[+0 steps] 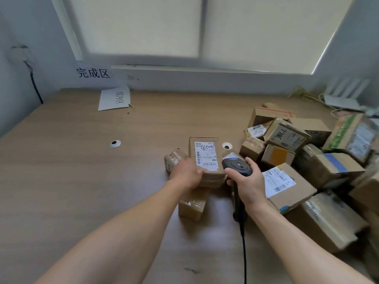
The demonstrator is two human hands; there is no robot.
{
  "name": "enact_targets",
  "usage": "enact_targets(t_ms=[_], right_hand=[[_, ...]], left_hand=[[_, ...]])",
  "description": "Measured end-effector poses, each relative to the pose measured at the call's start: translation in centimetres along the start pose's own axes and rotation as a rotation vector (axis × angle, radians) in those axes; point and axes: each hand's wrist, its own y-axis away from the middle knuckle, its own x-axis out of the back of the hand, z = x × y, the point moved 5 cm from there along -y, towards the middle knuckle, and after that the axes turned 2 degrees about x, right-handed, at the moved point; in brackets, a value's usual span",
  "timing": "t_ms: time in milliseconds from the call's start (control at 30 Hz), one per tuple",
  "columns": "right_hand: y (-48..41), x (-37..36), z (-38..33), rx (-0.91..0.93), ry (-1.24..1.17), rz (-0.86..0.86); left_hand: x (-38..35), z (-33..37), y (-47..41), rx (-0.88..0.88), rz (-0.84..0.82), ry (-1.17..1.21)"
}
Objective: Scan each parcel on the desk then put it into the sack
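Note:
A small cardboard parcel (206,158) with a white shipping label facing up sits mid-desk. My left hand (187,174) grips its near left edge. Just to its right, my right hand (247,181) holds a black barcode scanner (238,166) by the handle, its head pointing toward the label; its black cable (244,249) trails toward me. Two taped brown parcels lie beside it: one (174,159) at the left, one (193,204) under my left wrist. No sack is in view.
A heap of cardboard parcels (303,160) fills the right side of the wooden desk (92,181). Two paper signs (114,98) sit at the back left, by the wall. Two cable grommets (115,143) are set in the desktop. Yellow cables and white items lie at the back right.

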Motion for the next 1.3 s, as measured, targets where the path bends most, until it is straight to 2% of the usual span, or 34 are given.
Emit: enact_targets(t_ms=[333, 600, 700, 933, 1300], right_hand=[[-3.1, -3.2, 3.1, -0.088, 0.076, 0.065], [-3.4, -3.6, 4.5, -0.12, -0.002, 0.117], [-2.7, -3.7, 4.6, -0.106, -0.008, 0.123], [-1.1, -4.1, 3.5, -0.07, 0.003, 0.08], [2.0, -5.4, -1.8, 0.182, 0.257, -0.23]], left_hand=[[-1.8, -2.7, -4.0, 0.103, -0.139, 0.275], [-2.4, -3.5, -3.8, 0.202, -0.225, 0.87], [-2.1, -3.8, -3.5, 0.243, -0.267, 1.005], [-0.1, -5.1, -3.6, 0.15, -0.288, 0.876], [6.5, -6.4, -0.3, 0.048, -0.243, 0.666]])
